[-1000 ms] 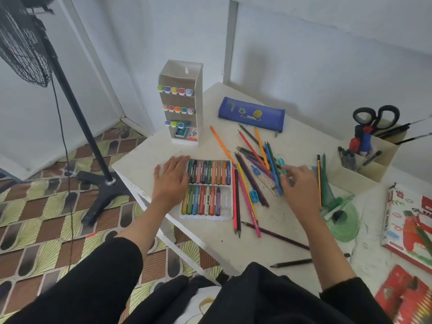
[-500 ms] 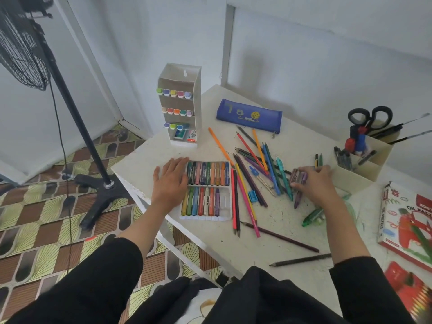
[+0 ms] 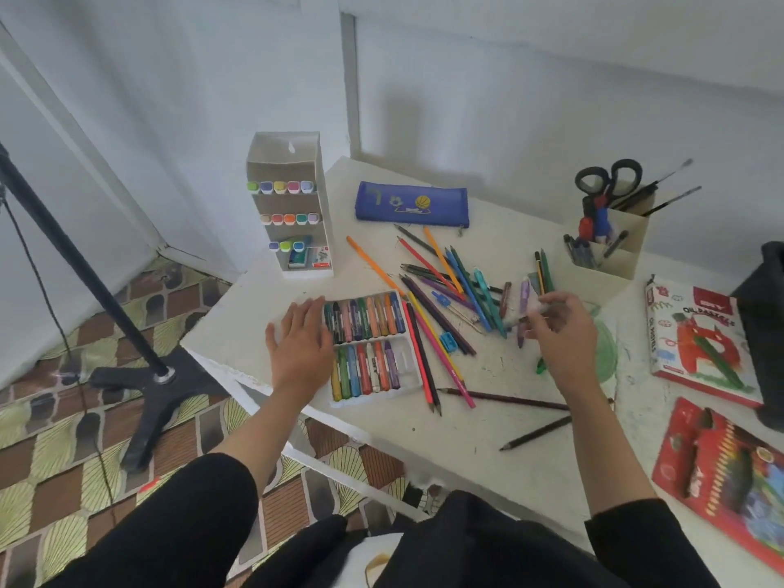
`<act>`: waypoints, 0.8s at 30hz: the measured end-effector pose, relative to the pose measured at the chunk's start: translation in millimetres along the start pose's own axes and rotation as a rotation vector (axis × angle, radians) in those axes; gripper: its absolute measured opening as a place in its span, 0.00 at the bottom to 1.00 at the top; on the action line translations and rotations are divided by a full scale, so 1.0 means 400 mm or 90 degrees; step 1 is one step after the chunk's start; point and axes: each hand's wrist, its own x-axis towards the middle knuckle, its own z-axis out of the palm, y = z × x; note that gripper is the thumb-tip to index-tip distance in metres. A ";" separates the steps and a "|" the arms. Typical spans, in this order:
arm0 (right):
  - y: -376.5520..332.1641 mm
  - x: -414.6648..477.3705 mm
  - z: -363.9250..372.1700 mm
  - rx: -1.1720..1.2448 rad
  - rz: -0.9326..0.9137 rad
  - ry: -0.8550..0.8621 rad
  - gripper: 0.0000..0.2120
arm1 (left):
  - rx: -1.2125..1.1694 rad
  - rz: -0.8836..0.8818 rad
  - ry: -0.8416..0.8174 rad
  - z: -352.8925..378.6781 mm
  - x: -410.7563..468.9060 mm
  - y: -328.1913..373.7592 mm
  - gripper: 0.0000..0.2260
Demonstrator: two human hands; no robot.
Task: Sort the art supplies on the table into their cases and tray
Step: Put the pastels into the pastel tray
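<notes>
A white tray (image 3: 406, 363) of oil pastels lies near the table's left front edge, with free slots at the right end of its lower row. My left hand (image 3: 300, 343) rests flat on the tray's left side, fingers straight. My right hand (image 3: 561, 333) hovers right of the pencil pile (image 3: 441, 290) and pinches a pale pastel stick (image 3: 525, 317). Purple pastel sticks (image 3: 525, 291) and a brown one (image 3: 505, 293) sit close by its fingertips; whether it also holds them is unclear. A blue pencil case (image 3: 411, 203) lies shut at the back.
A white marker stand (image 3: 292, 214) is back left. A beige organiser (image 3: 606, 252) with scissors (image 3: 606, 177) is back right. An oil pastel box (image 3: 700, 341), a red pencil packet (image 3: 729, 473) and a black object (image 3: 768, 324) are at right. A fan stand (image 3: 127, 333) is on the floor.
My right hand has risen off the table with a pastel stick and shifted slightly toward me. My left hand has stayed on the tray.
</notes>
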 end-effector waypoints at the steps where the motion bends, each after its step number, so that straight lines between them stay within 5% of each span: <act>1: -0.007 -0.018 0.000 0.035 0.018 0.003 0.09 | 0.002 0.002 -0.003 0.001 0.000 -0.002 0.21; 8: -0.053 -0.178 0.070 0.171 0.164 -0.061 0.08 | 0.013 0.022 -0.021 0.005 0.007 -0.012 0.22; 24: -0.096 -0.275 0.338 -0.242 0.033 -0.038 0.09 | -0.002 0.032 -0.033 0.001 -0.003 -0.013 0.23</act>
